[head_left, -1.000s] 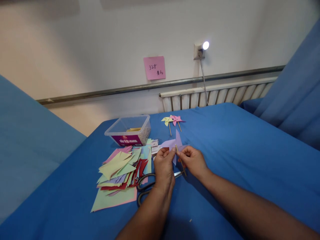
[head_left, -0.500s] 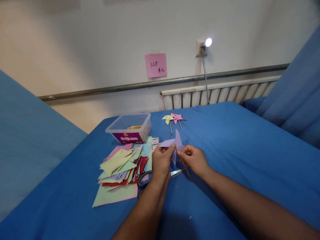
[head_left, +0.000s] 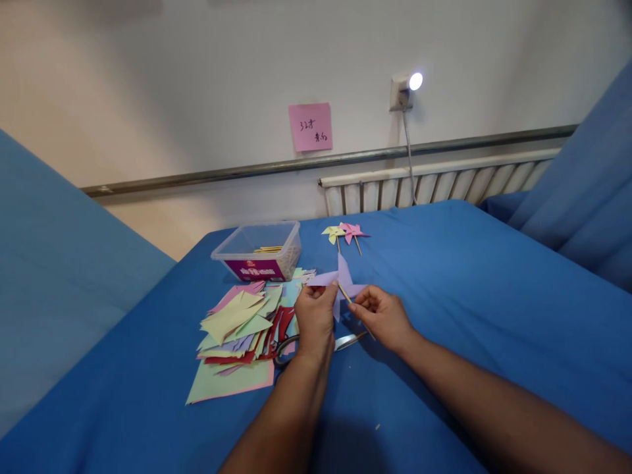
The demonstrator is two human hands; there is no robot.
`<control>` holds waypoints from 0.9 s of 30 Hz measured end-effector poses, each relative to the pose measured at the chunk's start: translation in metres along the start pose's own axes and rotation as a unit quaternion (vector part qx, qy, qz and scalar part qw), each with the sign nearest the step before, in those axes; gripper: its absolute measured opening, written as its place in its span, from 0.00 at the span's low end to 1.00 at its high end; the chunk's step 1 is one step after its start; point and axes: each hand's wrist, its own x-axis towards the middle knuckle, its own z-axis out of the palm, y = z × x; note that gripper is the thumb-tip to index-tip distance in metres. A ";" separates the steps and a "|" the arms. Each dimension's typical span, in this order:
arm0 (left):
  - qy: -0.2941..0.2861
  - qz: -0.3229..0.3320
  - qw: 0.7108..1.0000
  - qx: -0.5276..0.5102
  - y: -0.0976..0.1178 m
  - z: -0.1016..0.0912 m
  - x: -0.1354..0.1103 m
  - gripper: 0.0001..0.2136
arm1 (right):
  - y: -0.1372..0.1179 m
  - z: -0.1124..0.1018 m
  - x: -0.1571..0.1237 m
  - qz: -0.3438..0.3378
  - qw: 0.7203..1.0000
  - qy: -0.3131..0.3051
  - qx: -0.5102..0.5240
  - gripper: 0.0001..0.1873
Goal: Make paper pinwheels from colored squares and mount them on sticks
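Between my hands is a purple paper pinwheel (head_left: 344,270), its blades spread out. My left hand (head_left: 316,313) pinches it near the centre, thumb on top. In my right hand (head_left: 382,315) a thin wooden stick (head_left: 369,331) is pinched between thumb and fingers, its upper end lying against the pinwheel's middle by my left thumb. Whether the stick is fixed to the paper I cannot tell. Under my left wrist lie scissors (head_left: 348,341), their dark handle partly hidden by my forearm and the blades pointing right.
Left of my hands is a pile of coloured paper pieces (head_left: 237,322). Behind it stands a clear plastic box (head_left: 257,253) with sticks inside. A yellow pinwheel (head_left: 333,232) and a pink pinwheel (head_left: 352,232) lie at the back of the blue-covered table (head_left: 444,276).
The pinwheel and my left hand have shifted slightly left, and its blades are turned more toward me. More of the stick shows between my hands. The view has moved a little.
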 end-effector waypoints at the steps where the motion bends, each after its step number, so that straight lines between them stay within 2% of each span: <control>1: 0.000 -0.002 1.000 -0.006 0.000 0.000 0.000 0.13 | 0.001 0.000 0.000 -0.002 1.000 -0.003 -0.004 0.10; 13: -0.020 -0.025 0.999 -0.034 0.000 0.001 -0.003 0.16 | 0.008 -0.001 0.003 -0.006 1.000 -0.007 -0.018 0.12; 23: -0.069 -0.036 0.995 -0.062 0.002 0.001 -0.005 0.15 | 0.005 -0.005 0.000 -0.045 0.996 0.007 -0.071 0.11; 27: -0.107 -0.040 0.992 -0.043 0.006 0.000 -0.008 0.16 | 0.002 -0.006 0.002 -0.031 0.999 0.016 -0.040 0.11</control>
